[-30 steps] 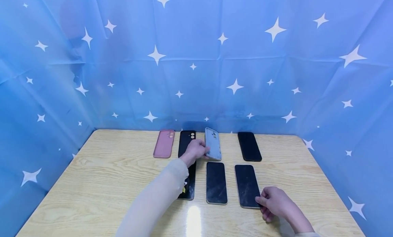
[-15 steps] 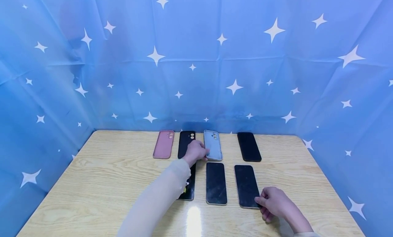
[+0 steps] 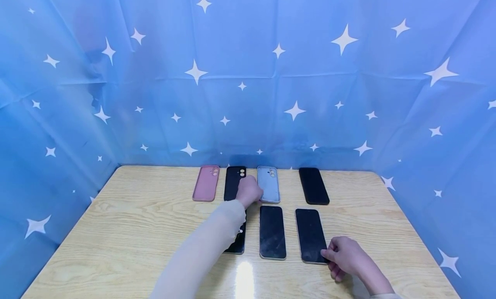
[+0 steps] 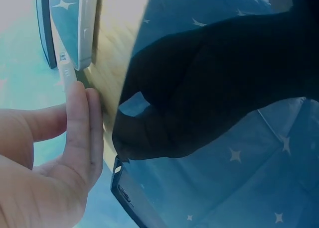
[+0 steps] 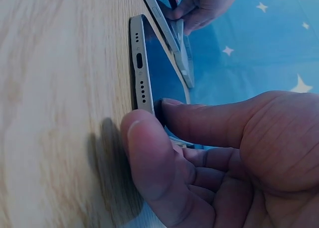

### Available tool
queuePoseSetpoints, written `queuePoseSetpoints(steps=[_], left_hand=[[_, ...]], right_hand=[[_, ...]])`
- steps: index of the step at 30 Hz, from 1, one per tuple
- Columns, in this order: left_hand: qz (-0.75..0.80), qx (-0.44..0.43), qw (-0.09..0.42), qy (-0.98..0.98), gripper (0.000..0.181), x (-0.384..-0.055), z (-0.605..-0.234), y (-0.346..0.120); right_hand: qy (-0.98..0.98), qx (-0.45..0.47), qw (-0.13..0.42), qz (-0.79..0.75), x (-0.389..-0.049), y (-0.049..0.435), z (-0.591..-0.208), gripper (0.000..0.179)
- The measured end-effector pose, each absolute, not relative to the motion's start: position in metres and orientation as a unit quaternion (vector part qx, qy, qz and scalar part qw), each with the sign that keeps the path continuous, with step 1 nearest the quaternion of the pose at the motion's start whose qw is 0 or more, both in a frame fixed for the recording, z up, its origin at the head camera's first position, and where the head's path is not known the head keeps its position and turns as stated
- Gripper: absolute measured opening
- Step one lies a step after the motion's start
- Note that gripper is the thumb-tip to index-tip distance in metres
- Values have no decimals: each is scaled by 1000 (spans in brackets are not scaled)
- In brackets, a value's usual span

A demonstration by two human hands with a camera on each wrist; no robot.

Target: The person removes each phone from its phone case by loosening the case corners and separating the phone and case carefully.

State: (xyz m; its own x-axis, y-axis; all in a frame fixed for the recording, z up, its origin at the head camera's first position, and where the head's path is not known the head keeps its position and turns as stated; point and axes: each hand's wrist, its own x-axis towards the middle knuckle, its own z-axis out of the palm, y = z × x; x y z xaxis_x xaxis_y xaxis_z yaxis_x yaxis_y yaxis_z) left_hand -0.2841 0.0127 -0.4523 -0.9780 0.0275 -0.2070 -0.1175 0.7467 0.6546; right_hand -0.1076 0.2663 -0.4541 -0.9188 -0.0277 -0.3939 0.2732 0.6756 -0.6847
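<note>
A light blue phone case lies flat near the table's back edge, camera cutouts at its far end. My left hand is at its near left corner; in the left wrist view the straight fingers touch its end, with the thumb set against them. My right hand pinches the near right corner of a phone, thumb on the dark screen and index finger at the bottom edge by the charging port. Another phone lies to its left, screen up.
A pink phone case and a black phone case lie left of the blue one. My left sleeve partly covers a third phone. A black phone-shaped item lies back right. Starry blue cloth surrounds the table.
The blue case was slightly tilted up and has come down flat. My left hand has turned a little at its corner. The right hand has stayed on the phone.
</note>
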Motion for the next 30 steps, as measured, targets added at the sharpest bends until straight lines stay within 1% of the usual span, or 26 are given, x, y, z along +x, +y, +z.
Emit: queuePoseSetpoints(steps=[4, 11, 15, 21, 24, 28, 30], left_hand=[[353, -28, 103, 930, 34, -285, -452, 15], [368, -25, 113, 923, 42, -284, -450, 14], [371, -19, 107, 922, 48, -282, -447, 12], [376, 13, 76, 923, 52, -278, -442, 12], [387, 31, 66, 919, 45, -275, -439, 14], [392, 52, 60, 917, 22, -270, -435, 17], [393, 61, 61, 916, 16, -267, -434, 18]], right_hand=[[896, 74, 193, -393, -108, 266, -455, 26], [897, 53, 187, -398, -109, 272, -453, 26], [907, 41, 165, -385, -111, 278, -450, 27], [926, 33, 116, -358, -120, 284, -445, 23], [933, 31, 95, -345, -126, 286, -442, 19], [941, 27, 63, -331, -134, 290, -442, 16], [941, 29, 49, -334, -138, 292, -443, 15]])
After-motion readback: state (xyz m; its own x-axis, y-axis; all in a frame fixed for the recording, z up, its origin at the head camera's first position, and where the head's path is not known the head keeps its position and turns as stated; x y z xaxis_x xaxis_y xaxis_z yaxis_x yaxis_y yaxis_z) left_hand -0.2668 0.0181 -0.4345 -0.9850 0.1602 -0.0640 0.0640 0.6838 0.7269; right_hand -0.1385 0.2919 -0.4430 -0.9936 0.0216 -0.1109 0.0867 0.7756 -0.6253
